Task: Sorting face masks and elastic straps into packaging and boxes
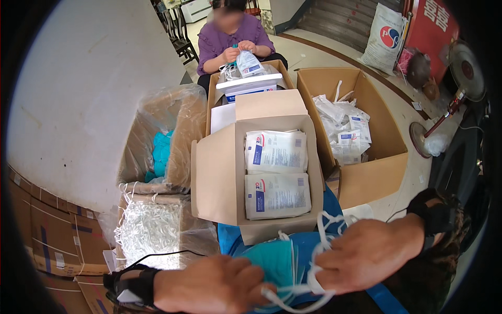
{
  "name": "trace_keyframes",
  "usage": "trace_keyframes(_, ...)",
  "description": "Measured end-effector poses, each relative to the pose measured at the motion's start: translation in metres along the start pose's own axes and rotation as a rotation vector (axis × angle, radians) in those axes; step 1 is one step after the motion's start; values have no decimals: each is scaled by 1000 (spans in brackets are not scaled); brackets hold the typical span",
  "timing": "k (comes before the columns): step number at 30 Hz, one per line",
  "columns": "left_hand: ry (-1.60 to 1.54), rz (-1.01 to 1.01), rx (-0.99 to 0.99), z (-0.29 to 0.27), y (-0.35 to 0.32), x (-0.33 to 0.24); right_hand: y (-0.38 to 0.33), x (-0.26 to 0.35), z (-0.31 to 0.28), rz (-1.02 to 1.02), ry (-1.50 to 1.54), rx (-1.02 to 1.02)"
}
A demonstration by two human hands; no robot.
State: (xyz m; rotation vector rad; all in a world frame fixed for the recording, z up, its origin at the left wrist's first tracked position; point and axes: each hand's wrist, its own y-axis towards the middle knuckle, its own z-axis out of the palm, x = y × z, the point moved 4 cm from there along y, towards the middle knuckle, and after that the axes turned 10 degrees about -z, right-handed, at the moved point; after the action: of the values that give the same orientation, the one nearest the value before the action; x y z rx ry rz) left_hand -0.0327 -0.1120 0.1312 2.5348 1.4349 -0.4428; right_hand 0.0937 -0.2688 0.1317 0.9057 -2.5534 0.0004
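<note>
At the near edge, teal face masks (267, 257) lie between my hands, with white elastic ear loops (315, 280) bunched beside them. My left hand (222, 282) is closed, its fingertips pinching an end of the loops. On the right, my right hand (358, 256) is closed round more of the white loops, and some stick up above its fingers. Just beyond the masks stands an open carton (217, 183) with white printed pouches (277, 196) lying in two piles. The undersides of both hands' fingers are hidden.
Left are a plastic-lined carton (188, 123) holding teal masks and a box of white elastic loops (149, 230). Right is a carton (374, 183) of loose pouches. Across, a person (235, 36) in purple handles a pouch. A fan (465, 73) stands far right.
</note>
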Motion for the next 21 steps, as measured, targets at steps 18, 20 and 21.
trace_keyframes(18,326,-604,-363,-24,-67,85,-62,-71,17,518,671,-565)
trace_keyframes(20,356,-557,-370,-24,-37,89,-35,-90,26,564,927,-811)
trace_keyframes(21,384,-551,-457,-29,-30,88,-36,-105,40,687,1001,-787)
